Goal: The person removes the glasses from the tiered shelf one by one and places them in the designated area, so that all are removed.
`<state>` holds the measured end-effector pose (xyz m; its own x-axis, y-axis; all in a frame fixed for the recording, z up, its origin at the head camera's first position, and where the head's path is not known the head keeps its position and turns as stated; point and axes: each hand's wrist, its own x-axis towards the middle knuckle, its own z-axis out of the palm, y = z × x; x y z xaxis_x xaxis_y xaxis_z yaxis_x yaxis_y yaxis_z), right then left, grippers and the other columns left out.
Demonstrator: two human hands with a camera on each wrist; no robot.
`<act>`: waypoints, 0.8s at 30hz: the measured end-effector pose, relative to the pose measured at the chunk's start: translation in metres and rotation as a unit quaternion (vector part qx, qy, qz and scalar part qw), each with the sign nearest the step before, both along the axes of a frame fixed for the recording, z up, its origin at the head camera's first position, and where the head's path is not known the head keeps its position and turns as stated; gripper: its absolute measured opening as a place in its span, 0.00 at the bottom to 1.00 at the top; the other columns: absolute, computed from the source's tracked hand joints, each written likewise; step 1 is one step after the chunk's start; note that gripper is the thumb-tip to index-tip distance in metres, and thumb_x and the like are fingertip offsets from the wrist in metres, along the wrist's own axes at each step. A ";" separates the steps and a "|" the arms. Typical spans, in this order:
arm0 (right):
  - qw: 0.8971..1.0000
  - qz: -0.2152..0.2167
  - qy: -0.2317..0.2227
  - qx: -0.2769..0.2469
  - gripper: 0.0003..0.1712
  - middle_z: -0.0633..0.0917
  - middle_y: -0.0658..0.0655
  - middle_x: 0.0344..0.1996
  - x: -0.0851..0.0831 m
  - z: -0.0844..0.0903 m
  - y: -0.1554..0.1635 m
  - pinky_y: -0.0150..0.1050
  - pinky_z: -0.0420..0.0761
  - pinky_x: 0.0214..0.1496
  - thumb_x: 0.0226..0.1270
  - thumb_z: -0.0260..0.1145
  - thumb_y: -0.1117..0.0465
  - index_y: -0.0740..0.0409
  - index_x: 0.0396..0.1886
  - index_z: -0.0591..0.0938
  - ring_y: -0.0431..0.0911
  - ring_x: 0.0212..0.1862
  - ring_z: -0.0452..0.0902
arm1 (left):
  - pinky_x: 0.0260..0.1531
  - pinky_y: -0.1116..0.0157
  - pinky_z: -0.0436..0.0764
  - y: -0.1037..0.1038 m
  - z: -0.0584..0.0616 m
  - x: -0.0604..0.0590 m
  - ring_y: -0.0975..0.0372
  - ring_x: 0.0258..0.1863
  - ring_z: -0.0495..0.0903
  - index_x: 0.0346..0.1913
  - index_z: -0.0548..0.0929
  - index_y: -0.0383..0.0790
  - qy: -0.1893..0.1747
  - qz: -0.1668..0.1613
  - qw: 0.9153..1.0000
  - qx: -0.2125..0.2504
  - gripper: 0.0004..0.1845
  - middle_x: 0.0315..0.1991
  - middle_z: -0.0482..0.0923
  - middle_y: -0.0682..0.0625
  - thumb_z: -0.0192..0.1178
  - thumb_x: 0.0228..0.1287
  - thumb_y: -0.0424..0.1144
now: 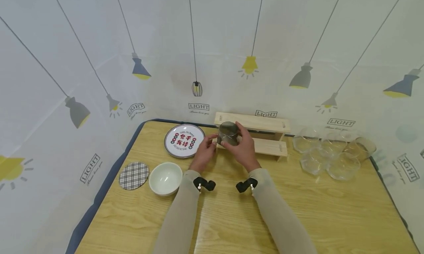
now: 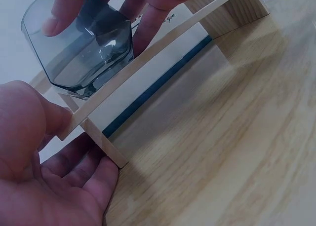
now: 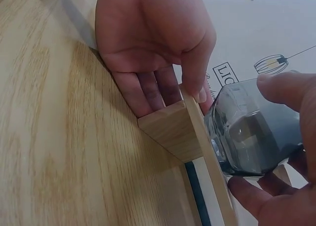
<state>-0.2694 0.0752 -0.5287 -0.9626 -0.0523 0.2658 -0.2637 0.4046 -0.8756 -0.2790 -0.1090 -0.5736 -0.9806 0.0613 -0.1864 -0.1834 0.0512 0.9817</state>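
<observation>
A grey-tinted faceted glass (image 1: 228, 130) is at the left end of the lower board of a two-tier wooden rack (image 1: 269, 146). My right hand (image 1: 244, 147) grips this glass, thumb on the near side and fingers round the far side. In the right wrist view the glass (image 3: 256, 132) has its base at the board; I cannot tell whether its full weight rests there. My left hand (image 1: 203, 156) holds the rack's left end. The left wrist view shows that thumb on the board's top and the other fingers beside the rack's leg (image 2: 106, 144).
Left of the rack lies a white plate (image 1: 184, 151) with red lettering. Nearer are a white bowl (image 1: 165, 178) and a checked round coaster (image 1: 134, 176). Several clear glasses (image 1: 342, 166) and a brownish glass (image 1: 367, 145) stand at the right. A printed cloth (image 1: 225, 70) hangs behind the table.
</observation>
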 end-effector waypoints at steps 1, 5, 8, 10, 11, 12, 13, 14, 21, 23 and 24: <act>1.000 0.000 -0.002 -0.004 0.56 0.73 0.61 0.76 0.000 0.000 0.000 0.60 0.73 0.75 0.59 0.84 0.53 0.54 0.83 0.64 0.58 0.73 0.72 | 0.67 0.54 0.79 0.000 0.000 0.000 0.50 0.73 0.72 0.73 0.75 0.54 0.001 -0.001 1.000 -0.002 0.20 0.78 0.68 0.41 0.51 0.84 0.40; 1.000 0.005 -0.008 -0.011 0.55 0.73 0.61 0.75 0.001 0.001 0.001 0.61 0.73 0.75 0.60 0.83 0.54 0.54 0.82 0.65 0.58 0.73 0.71 | 0.69 0.51 0.78 0.000 0.003 0.002 0.49 0.77 0.68 0.73 0.75 0.53 -0.002 -0.001 1.000 -0.002 0.20 0.80 0.66 0.41 0.52 0.84 0.40; 1.000 0.006 -0.008 -0.007 0.54 0.74 0.62 0.74 0.003 0.005 0.003 0.61 0.74 0.75 0.59 0.84 0.54 0.54 0.82 0.65 0.59 0.73 0.72 | 0.71 0.51 0.77 0.000 0.003 0.001 0.48 0.78 0.67 0.73 0.75 0.53 -0.005 -0.002 1.000 -0.004 0.20 0.80 0.66 0.42 0.52 0.84 0.40; 1.000 0.009 -0.005 -0.005 0.55 0.74 0.62 0.73 0.005 0.009 0.005 0.63 0.75 0.73 0.59 0.84 0.54 0.53 0.82 0.65 0.59 0.72 0.72 | 0.71 0.51 0.77 0.000 0.003 0.001 0.49 0.78 0.67 0.73 0.75 0.54 -0.006 -0.002 1.000 -0.007 0.20 0.79 0.67 0.42 0.52 0.84 0.41; 1.000 0.009 -0.004 -0.003 0.55 0.75 0.62 0.73 0.006 0.012 0.007 0.63 0.76 0.72 0.59 0.84 0.53 0.53 0.82 0.66 0.59 0.72 0.72 | 0.70 0.52 0.77 0.001 0.002 0.000 0.49 0.77 0.68 0.73 0.75 0.54 -0.006 -0.002 1.000 -0.008 0.20 0.79 0.68 0.42 0.52 0.84 0.41; 1.000 0.011 0.000 -0.002 0.55 0.75 0.63 0.73 0.007 0.015 0.009 0.63 0.77 0.70 0.59 0.84 0.53 0.53 0.82 0.65 0.59 0.72 0.72 | 0.69 0.52 0.78 0.001 0.002 0.000 0.49 0.76 0.70 0.73 0.75 0.54 -0.005 -0.001 1.000 -0.009 0.20 0.78 0.68 0.42 0.52 0.84 0.41; 1.000 0.013 0.003 -0.001 0.55 0.75 0.63 0.73 0.008 0.018 0.012 0.63 0.78 0.68 0.59 0.84 0.53 0.52 0.82 0.65 0.60 0.72 0.72 | 0.68 0.52 0.78 0.001 0.001 -0.001 0.50 0.75 0.71 0.73 0.75 0.54 -0.005 -0.001 1.000 -0.010 0.20 0.77 0.69 0.42 0.53 0.84 0.41; 1.000 0.016 0.005 -0.003 0.55 0.74 0.63 0.73 0.009 0.022 0.015 0.64 0.79 0.67 0.59 0.84 0.52 0.51 0.82 0.65 0.60 0.71 0.72 | 0.68 0.52 0.78 0.001 0.001 -0.001 0.50 0.75 0.71 0.72 0.75 0.55 -0.006 0.000 1.000 -0.011 0.20 0.77 0.69 0.42 0.53 0.83 0.42; 0.999 0.019 0.026 -0.016 0.54 0.73 0.63 0.73 0.014 0.046 0.040 0.64 0.83 0.62 0.60 0.83 0.52 0.49 0.83 0.65 0.59 0.72 0.72 | 0.69 0.52 0.78 0.003 -0.001 -0.002 0.50 0.74 0.72 0.72 0.76 0.55 -0.007 0.006 1.000 -0.009 0.19 0.77 0.69 0.41 0.53 0.84 0.41; 0.999 0.013 0.044 -0.019 0.53 0.74 0.63 0.72 0.016 0.051 0.048 0.64 0.83 0.62 0.60 0.83 0.53 0.50 0.82 0.66 0.60 0.71 0.72 | 0.68 0.52 0.78 0.003 -0.002 -0.002 0.50 0.73 0.73 0.71 0.76 0.54 -0.003 0.012 1.000 -0.009 0.19 0.77 0.70 0.41 0.53 0.83 0.40; 0.998 0.011 0.051 -0.023 0.53 0.74 0.64 0.73 0.017 0.054 0.052 0.64 0.83 0.62 0.60 0.83 0.54 0.51 0.82 0.66 0.60 0.71 0.72 | 0.69 0.52 0.78 0.003 -0.002 -0.002 0.50 0.73 0.73 0.71 0.76 0.54 -0.002 0.013 1.000 -0.009 0.19 0.77 0.70 0.41 0.53 0.83 0.40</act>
